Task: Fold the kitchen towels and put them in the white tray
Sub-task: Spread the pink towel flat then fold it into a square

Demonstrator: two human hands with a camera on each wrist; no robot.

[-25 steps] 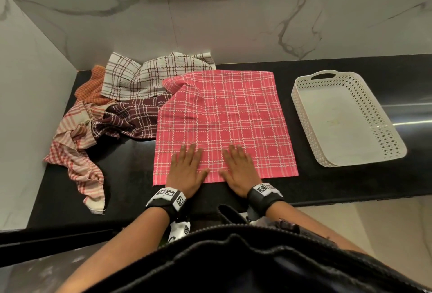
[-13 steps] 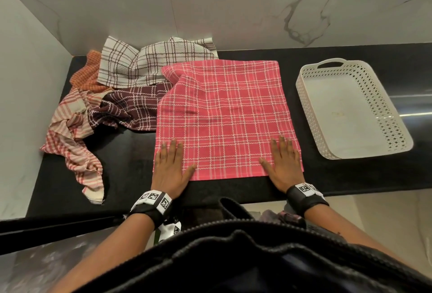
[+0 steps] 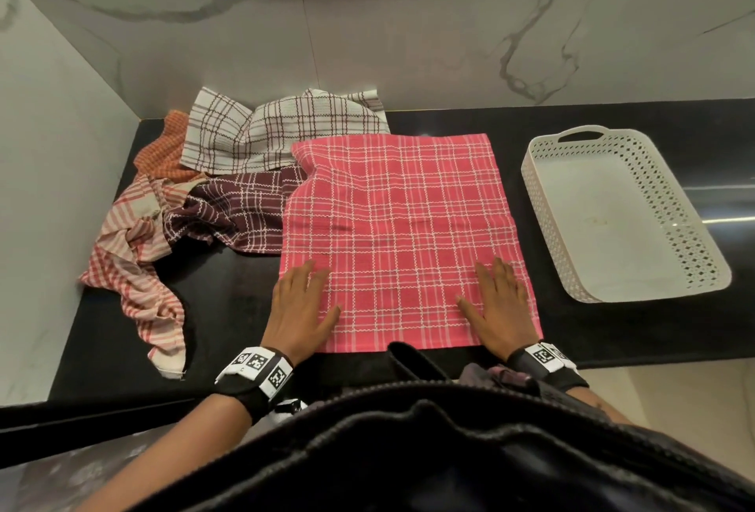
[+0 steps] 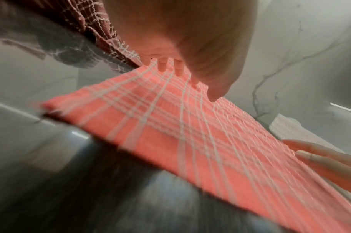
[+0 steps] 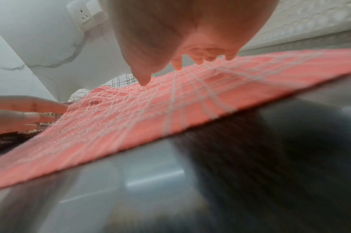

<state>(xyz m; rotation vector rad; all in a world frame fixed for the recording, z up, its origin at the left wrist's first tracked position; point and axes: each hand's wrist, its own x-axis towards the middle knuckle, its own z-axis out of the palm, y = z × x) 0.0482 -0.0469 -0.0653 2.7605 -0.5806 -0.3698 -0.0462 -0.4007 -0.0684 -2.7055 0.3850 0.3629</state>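
Black stone countertop [image 3: 228, 307] carries everything. Against its left edge and back-left corner lies a crumpled heap of towels [image 3: 212, 188]: striped, orange, maroon and white checks. Bare counter shows between the heap's front tail and the pink checked towel [image 3: 400, 233], spread flat at the front middle, its near hem along the front edge. The left hand [image 3: 300, 307] presses flat on its near-left corner, fingers straight, gripping nothing; the right hand [image 3: 500, 307] likewise on the near-right corner. A dark strip of counter separates the towel from the white tray [image 3: 543, 217] toward the right edge.
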